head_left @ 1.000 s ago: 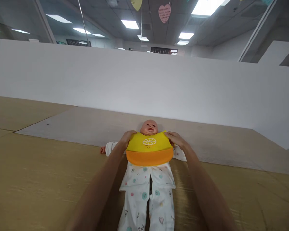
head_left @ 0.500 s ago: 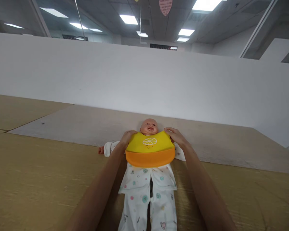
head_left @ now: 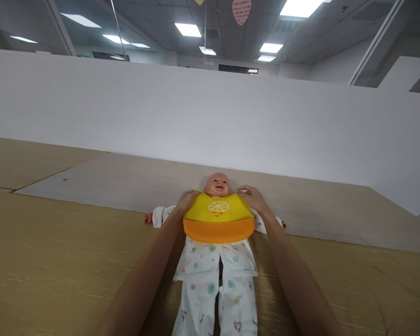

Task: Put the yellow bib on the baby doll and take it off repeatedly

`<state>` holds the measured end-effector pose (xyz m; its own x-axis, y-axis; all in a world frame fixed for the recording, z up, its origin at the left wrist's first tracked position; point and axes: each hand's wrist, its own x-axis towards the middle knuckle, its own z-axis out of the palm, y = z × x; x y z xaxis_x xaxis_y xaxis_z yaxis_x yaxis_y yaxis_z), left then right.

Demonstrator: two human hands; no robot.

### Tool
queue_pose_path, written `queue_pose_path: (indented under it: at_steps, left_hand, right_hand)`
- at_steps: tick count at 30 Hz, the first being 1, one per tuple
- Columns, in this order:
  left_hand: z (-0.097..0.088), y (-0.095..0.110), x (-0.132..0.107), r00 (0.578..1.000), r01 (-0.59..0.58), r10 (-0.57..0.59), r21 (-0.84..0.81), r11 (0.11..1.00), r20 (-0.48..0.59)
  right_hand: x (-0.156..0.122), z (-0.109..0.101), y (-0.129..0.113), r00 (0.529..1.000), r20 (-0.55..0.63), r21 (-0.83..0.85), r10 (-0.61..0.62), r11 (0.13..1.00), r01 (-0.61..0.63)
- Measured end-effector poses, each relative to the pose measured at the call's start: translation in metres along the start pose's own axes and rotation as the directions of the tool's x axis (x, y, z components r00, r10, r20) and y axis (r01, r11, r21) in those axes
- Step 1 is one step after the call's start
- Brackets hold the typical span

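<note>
A baby doll (head_left: pixel 217 184) in white patterned clothes (head_left: pixel 198 280) lies on its back, arms spread to the sides. Over its chest is a yellow bib (head_left: pixel 218 207) with a white citrus slice print and an orange catch pocket (head_left: pixel 219 230) along the bottom. My left hand (head_left: pixel 187 200) grips the bib's upper left corner beside the doll's neck. At the opposite upper corner, my right hand (head_left: pixel 252 197) has its fingers bent around the bib's edge. The ends of both bib straps are mostly hidden by my hands and the doll.
The doll lies across a yellowish-brown surface (head_left: pixel 73 252) and a grey panel (head_left: pixel 143 182). A white low wall (head_left: pixel 203 116) rises behind its head, with glass panes above. A pink heart-shaped note (head_left: pixel 241 10) is stuck on the glass.
The bib's right upper corner sits slightly lower, and my right hand has shifted a little left. The doll's hand on the right now shows past my forearm. My left hand stays at its corner.
</note>
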<state>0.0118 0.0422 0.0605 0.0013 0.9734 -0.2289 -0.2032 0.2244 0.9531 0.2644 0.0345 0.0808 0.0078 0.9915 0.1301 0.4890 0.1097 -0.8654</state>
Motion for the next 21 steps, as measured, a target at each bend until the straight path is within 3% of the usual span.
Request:
queue_pose_path:
  at_steps: [7, 14, 21]
  left_hand:
    - [-0.001, -0.002, 0.0, 1.0, -0.008, 0.008, -0.009, 1.0, 0.008]
    - [-0.003, -0.006, 0.008, 1.0, -0.014, 0.014, -0.022, 1.0, 0.0]
    - [-0.003, -0.01, 0.013, 1.0, -0.014, 0.014, -0.067, 0.998, -0.006]
  right_hand:
    - [-0.008, -0.001, -0.005, 0.99, 0.057, 0.065, 0.13, 0.989, -0.134]
    - [-0.01, 0.007, -0.015, 0.966, 0.226, 0.334, 0.124, 0.922, -0.196]
    - [-0.009, 0.013, -0.018, 0.991, 0.115, 0.551, 0.064, 0.826, -0.117]
